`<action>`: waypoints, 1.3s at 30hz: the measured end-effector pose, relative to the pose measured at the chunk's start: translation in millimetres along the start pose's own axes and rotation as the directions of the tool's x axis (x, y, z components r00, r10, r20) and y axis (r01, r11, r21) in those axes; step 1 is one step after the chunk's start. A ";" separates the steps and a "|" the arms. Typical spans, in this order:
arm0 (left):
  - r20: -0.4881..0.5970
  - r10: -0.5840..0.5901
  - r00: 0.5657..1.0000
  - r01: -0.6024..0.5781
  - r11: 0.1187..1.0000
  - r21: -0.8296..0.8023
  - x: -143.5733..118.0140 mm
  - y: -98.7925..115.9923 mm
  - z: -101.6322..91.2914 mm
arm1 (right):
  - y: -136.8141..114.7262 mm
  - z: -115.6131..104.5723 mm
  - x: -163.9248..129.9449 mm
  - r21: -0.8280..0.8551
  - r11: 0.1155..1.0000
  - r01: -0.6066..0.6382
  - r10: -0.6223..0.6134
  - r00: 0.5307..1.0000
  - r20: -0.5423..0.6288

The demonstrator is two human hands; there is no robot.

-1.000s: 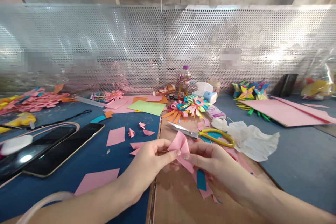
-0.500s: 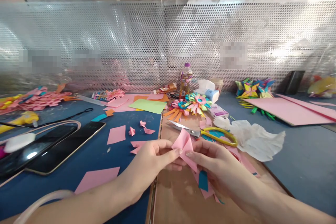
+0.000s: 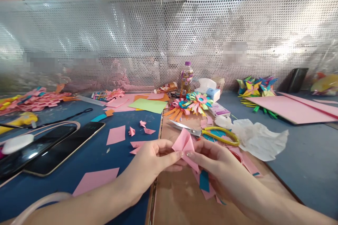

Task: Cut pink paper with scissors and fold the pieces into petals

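A small folded piece of pink paper (image 3: 184,143) is held up between both hands, with a raised fold at its top. My left hand (image 3: 161,156) pinches its left side, thumb in front and fingers behind. On the other side my right hand (image 3: 208,158) grips it the same way, the thumb tips almost meeting in the middle. Just behind the paper lie scissors (image 3: 220,135) with yellow handles, blades pointing left. Pink and blue paper scraps (image 3: 204,181) lie under my right hand. Pink squares (image 3: 116,135) and small folded pink pieces (image 3: 132,131) rest left of the hands.
Two phones (image 3: 63,149) and a cable lie at the left. Paper flowers (image 3: 199,103), a drink bottle (image 3: 186,79) and a tissue pack (image 3: 213,94) stand further back. Crumpled tissue (image 3: 260,139) and pink board (image 3: 293,109) are at right. A perforated metal panel (image 3: 142,35) closes the back.
The view has shifted very slightly. Both hands keep the same hold on the folded pink paper, and its shape looks almost unchanged.
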State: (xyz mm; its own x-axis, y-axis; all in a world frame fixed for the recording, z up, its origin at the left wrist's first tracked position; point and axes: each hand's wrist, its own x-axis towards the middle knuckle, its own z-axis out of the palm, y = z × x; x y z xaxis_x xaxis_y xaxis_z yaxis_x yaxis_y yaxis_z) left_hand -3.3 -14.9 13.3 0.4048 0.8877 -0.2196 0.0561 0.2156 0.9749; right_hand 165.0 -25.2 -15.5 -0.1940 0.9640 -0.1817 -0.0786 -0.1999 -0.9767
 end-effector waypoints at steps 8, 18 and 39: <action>-0.063 0.008 0.998 -0.003 0.997 0.076 2.2 -0.7 -0.6 | -11.6 -3.0 -3.8 -0.152 0.980 -0.127 0.146 0.982 0.120; -0.077 0.065 0.995 -0.050 0.982 0.183 2.2 -5.0 -1.7 | -8.5 -8.8 -4.1 -0.175 0.975 -0.139 0.183 0.946 0.269; -0.066 0.058 0.996 -0.044 0.977 0.210 1.5 -1.4 -1.1 | 1.6 -8.3 -1.0 -0.156 0.978 -0.136 0.166 0.966 0.197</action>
State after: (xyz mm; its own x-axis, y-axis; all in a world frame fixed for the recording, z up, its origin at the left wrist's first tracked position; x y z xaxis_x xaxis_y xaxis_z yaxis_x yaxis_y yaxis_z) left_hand -3.8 -13.4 11.5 0.3466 0.9235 -0.1642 0.2285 0.0867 0.9697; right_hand 173.1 -25.0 -17.8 -0.3934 0.8638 -0.3147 0.1023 -0.2991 -0.9487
